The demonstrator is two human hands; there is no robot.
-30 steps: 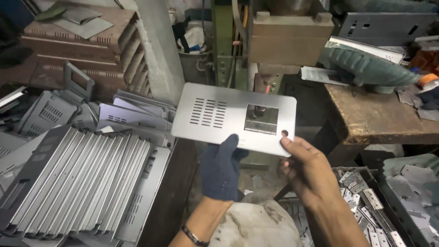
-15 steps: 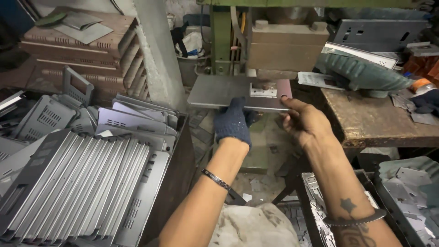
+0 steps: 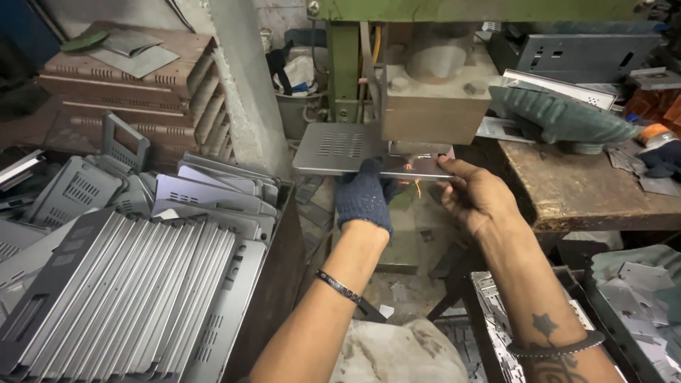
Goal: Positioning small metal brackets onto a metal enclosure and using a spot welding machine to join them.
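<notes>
A flat grey metal panel [image 3: 340, 149] with rows of vent slots lies level under the press block [image 3: 433, 92] of a green machine. My left hand [image 3: 363, 195], in a dark blue glove, grips the panel's near edge at the middle. My bare right hand [image 3: 479, 195] holds the panel's right end, thumb on top. The right part of the panel is hidden beneath the block, and a small orange spark shows between my hands.
A bin [image 3: 280, 241] at left holds several stacked grey panels [image 3: 128, 291]. Rusty brown panels [image 3: 135, 85] are piled behind it. A worn wooden bench [image 3: 589, 191] stands at right with metal parts on it. Boxes of small metal offcuts [image 3: 638, 298] sit lower right.
The panel went from tilted up facing me to lying flat, and both hands pushed it forward under the press block. My view came closer to the machine.
</notes>
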